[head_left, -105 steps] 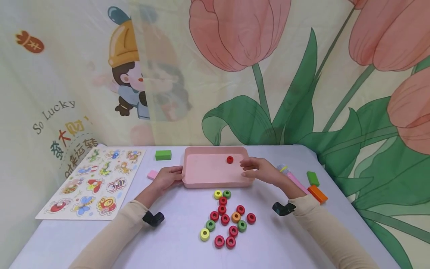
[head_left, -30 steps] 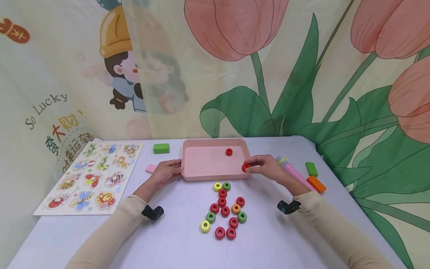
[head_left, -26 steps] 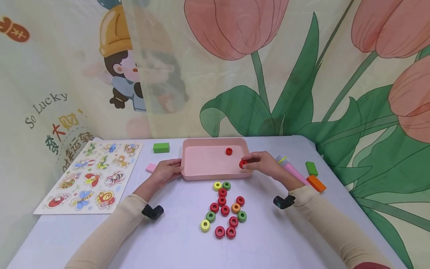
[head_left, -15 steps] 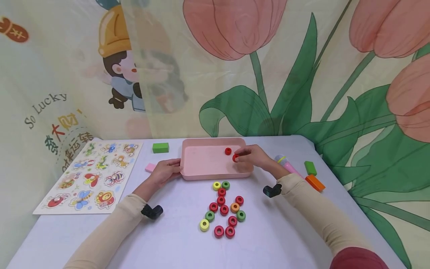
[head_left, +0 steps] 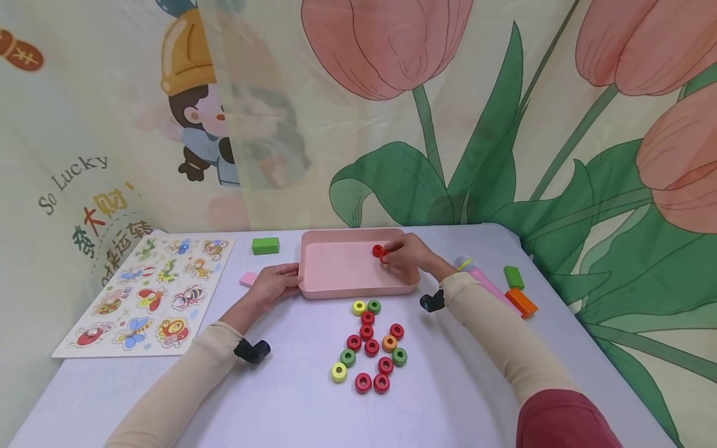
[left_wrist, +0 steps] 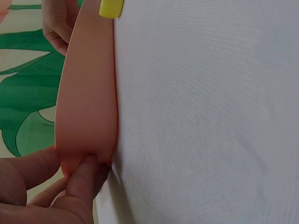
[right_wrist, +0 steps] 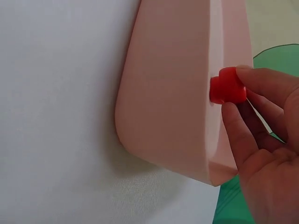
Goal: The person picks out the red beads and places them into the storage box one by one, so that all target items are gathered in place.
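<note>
My left hand point(head_left: 273, 288) holds the left end of a shallow pink tray point(head_left: 336, 294). In the left wrist view its fingers point(left_wrist: 80, 179) and thumb lie against the tray's corner, at the rim and outer wall. My right hand point(head_left: 411, 254) reaches over the tray's right side and pinches a red bead point(right_wrist: 232, 86) between thumb and fingertips. Another red bead point(head_left: 378, 250) sits in the tray, right beside the pinched one and partly overlapped by it in the right wrist view.
Several red, green, yellow and orange beads point(head_left: 371, 347) lie on the table before the tray. A sticker board point(head_left: 148, 298) lies at left, near a green block point(head_left: 266, 246) and a pink piece point(head_left: 249, 279). At right are a toy microphone point(head_left: 487, 283), a green block point(head_left: 513, 277) and an orange block point(head_left: 521, 302).
My right hand has picked up a red bead from the right of the group and carried it over the tray rim, leftward and back to the other bead. The left hand stays on the tray.
</note>
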`<control>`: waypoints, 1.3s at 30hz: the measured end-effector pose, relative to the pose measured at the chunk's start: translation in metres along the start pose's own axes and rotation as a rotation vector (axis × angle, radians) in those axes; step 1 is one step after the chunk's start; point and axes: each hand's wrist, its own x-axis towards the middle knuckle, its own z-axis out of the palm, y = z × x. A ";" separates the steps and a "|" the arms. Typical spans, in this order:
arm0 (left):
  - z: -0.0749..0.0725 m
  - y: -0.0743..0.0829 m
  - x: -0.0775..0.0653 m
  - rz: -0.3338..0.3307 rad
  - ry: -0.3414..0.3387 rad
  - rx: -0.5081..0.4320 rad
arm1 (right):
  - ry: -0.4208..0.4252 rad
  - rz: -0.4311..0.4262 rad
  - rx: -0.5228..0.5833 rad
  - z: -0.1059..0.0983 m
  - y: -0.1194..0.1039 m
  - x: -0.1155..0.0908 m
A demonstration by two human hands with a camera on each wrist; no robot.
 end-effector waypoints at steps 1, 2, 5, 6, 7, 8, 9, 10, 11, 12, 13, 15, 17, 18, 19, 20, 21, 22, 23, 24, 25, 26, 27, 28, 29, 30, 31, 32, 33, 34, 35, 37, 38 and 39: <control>0.000 0.000 0.000 0.002 0.000 0.001 | -0.006 0.011 0.002 0.000 0.000 0.002; -0.001 0.000 0.001 0.003 0.001 0.000 | -0.006 0.016 -0.006 0.001 0.001 0.004; -0.001 -0.001 0.002 -0.005 0.003 0.002 | -0.009 0.028 -0.026 0.002 0.002 0.011; -0.001 -0.001 0.002 -0.009 0.007 0.005 | -0.009 0.031 -0.031 0.002 0.003 0.012; 0.000 -0.001 0.002 -0.014 0.009 0.006 | -0.010 0.031 -0.036 0.002 0.003 0.013; 0.000 -0.001 0.002 -0.017 0.011 0.004 | -0.011 0.030 -0.038 0.003 0.003 0.014; 0.000 -0.001 0.002 -0.017 0.006 0.006 | -0.015 0.033 -0.037 0.003 0.003 0.014; 0.000 -0.001 0.002 -0.018 0.005 0.004 | -0.019 0.033 -0.037 0.004 0.003 0.015; 0.001 -0.001 0.002 -0.018 0.003 0.001 | -0.022 0.029 -0.040 0.004 0.003 0.015; 0.001 -0.001 0.002 -0.017 0.002 -0.002 | -0.024 0.025 -0.041 0.005 0.003 0.014; 0.001 -0.001 0.002 -0.016 0.001 -0.004 | -0.025 0.022 -0.043 0.005 0.003 0.014; 0.001 -0.001 0.001 -0.012 0.001 -0.006 | -0.026 0.015 -0.046 0.005 0.003 0.013; 0.001 0.000 0.002 -0.007 0.003 -0.009 | -0.023 0.006 -0.054 0.006 0.002 0.011; 0.001 0.000 0.002 -0.004 0.003 -0.011 | -0.021 0.004 -0.054 0.005 0.002 0.011; 0.001 0.000 0.002 0.000 0.001 -0.012 | -0.020 0.003 -0.055 0.005 0.002 0.010; 0.001 0.000 0.002 0.002 0.000 -0.014 | -0.019 0.004 -0.057 0.006 0.001 0.009; 0.001 0.000 0.002 0.003 -0.001 -0.015 | -0.019 0.004 -0.059 0.006 0.001 0.009; 0.001 0.000 0.002 0.003 -0.002 -0.015 | -0.021 0.004 -0.065 0.006 0.001 0.009; 0.001 0.000 0.001 0.001 -0.001 -0.013 | -0.026 0.005 -0.068 0.006 0.001 0.010; 0.000 0.000 0.001 -0.002 0.000 -0.011 | -0.030 0.006 -0.072 0.006 0.001 0.010; 0.000 0.000 0.001 -0.005 0.001 -0.009 | -0.036 0.007 -0.076 0.006 0.001 0.010; 0.000 0.000 0.001 -0.007 0.004 -0.007 | -0.042 0.009 -0.080 0.006 0.001 0.010; 0.000 0.001 0.000 -0.009 0.004 -0.005 | -0.048 0.007 -0.086 0.005 0.000 0.010; 0.000 0.001 0.000 -0.007 0.002 -0.005 | -0.053 0.006 -0.093 0.005 0.000 0.010; 0.000 0.001 0.000 -0.007 0.000 -0.005 | -0.057 0.004 -0.097 0.005 0.000 0.011; 0.000 0.001 0.000 -0.005 -0.001 -0.007 | -0.060 0.002 -0.103 0.005 -0.001 0.010; 0.000 0.001 0.000 -0.002 -0.002 -0.009 | -0.061 0.000 -0.108 0.005 -0.001 0.010; 0.000 0.001 0.000 0.000 -0.003 -0.010 | -0.063 -0.002 -0.114 0.005 -0.001 0.010; 0.000 0.001 0.000 0.000 -0.004 -0.013 | -0.065 -0.005 -0.119 0.004 -0.002 0.009; 0.000 0.001 0.000 0.002 -0.005 -0.015 | -0.068 -0.006 -0.121 0.004 -0.002 0.009; 0.001 0.000 0.001 0.002 -0.005 -0.016 | -0.073 -0.006 -0.122 0.004 -0.002 0.009; 0.001 0.000 0.001 0.003 -0.004 -0.019 | -0.082 -0.009 -0.125 0.003 -0.002 0.008; 0.001 0.000 0.002 0.002 -0.004 -0.022 | -0.088 -0.010 -0.127 0.003 -0.002 0.007; 0.001 0.000 0.002 0.001 -0.004 -0.024 | -0.093 -0.011 -0.129 0.002 -0.003 0.007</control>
